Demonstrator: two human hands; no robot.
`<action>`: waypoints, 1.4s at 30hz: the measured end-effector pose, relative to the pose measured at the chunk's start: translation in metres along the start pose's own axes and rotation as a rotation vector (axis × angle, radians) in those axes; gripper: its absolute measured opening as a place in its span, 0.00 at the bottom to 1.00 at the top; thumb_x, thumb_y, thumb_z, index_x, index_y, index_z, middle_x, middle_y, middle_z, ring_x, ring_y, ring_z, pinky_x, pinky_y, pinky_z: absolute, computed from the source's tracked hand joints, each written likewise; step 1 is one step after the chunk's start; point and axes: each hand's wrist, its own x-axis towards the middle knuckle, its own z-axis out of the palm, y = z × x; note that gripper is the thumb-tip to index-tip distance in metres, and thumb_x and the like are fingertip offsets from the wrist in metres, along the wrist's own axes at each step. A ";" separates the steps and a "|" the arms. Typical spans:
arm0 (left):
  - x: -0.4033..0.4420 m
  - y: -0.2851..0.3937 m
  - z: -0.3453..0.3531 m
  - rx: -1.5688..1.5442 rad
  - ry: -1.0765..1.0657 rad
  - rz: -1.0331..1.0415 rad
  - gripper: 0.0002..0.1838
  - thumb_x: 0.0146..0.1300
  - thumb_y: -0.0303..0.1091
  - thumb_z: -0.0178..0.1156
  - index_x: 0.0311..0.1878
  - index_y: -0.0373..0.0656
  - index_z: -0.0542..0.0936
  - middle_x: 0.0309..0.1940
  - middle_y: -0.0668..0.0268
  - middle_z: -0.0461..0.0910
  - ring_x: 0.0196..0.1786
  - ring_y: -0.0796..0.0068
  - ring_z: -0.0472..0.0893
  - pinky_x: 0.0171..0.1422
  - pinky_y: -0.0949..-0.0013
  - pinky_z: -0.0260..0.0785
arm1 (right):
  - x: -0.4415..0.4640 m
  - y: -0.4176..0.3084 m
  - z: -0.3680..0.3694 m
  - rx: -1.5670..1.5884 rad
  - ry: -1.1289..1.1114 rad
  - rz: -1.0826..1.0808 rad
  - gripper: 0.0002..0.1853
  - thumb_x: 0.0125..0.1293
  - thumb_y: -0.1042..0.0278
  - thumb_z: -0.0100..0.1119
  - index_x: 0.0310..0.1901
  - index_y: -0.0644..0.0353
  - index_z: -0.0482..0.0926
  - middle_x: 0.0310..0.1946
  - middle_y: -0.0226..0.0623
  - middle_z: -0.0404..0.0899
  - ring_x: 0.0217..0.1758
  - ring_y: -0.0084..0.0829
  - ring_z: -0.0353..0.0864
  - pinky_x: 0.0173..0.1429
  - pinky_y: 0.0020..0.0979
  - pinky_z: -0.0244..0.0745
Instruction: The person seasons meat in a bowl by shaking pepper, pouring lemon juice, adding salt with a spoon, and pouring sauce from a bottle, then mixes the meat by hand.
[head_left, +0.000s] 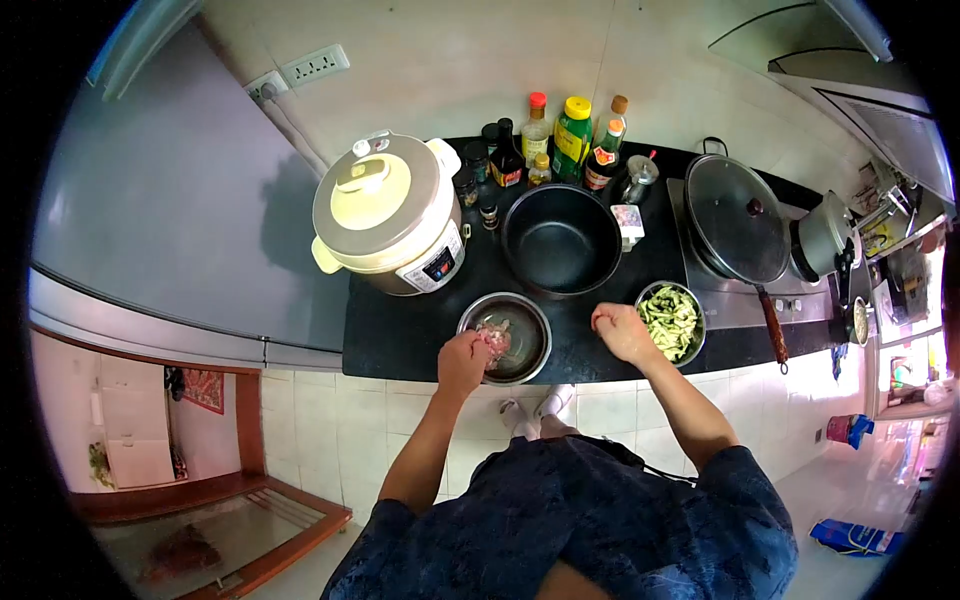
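Note:
My left hand is closed at the left rim of a steel bowl, its fingertips beside the sliced raw meat. The meat lies along the bowl's left side, partly behind my fingers. Over the counter, between this bowl and a bowl of cut green vegetable, my right hand is curled closed. Whether anything is inside its fingers is hidden. The green vegetable pieces, pale with dark green skin, fill the bowl beside my right wrist. Behind both bowls stands a black pot without a lid.
A cream electric pressure cooker stands at left on the black counter. Several sauce bottles and jars line the wall. On the stove at right sit a lidded wok, its wooden handle pointing forward, and a grey pot.

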 end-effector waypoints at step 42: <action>-0.031 0.020 0.002 -0.043 0.183 0.076 0.12 0.71 0.28 0.59 0.55 0.38 0.78 0.43 0.52 0.82 0.40 0.52 0.83 0.43 0.57 0.77 | 0.296 -0.135 0.033 -0.627 0.005 -0.308 0.30 0.64 0.41 0.63 0.46 0.67 0.86 0.46 0.52 0.88 0.53 0.50 0.87 0.59 0.48 0.80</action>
